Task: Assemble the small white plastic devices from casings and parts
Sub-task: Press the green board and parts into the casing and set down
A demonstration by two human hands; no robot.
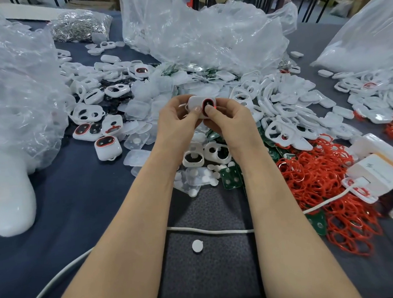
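Note:
Both hands hold one small white casing (196,102) above the middle of the table. It has a red ring around a dark oval opening. My left hand (178,121) grips its left side, thumb on the front face. My right hand (229,119) grips its right side, and the thumb presses on the red-ringed opening. Loose white casings (86,113) lie to the left, three of them fitted with red rings (106,146). White frames (280,121) are heaped to the right. Red rubber rings (317,176) form a pile at the right, beside green circuit boards (231,177).
Large clear plastic bags stand at the left (17,90), back centre (196,35) and right (367,37). A bag of metal rings (82,23) lies at the back. A white box (378,171) with a cable (209,230) sits at the right. A white disc (197,245) lies near me.

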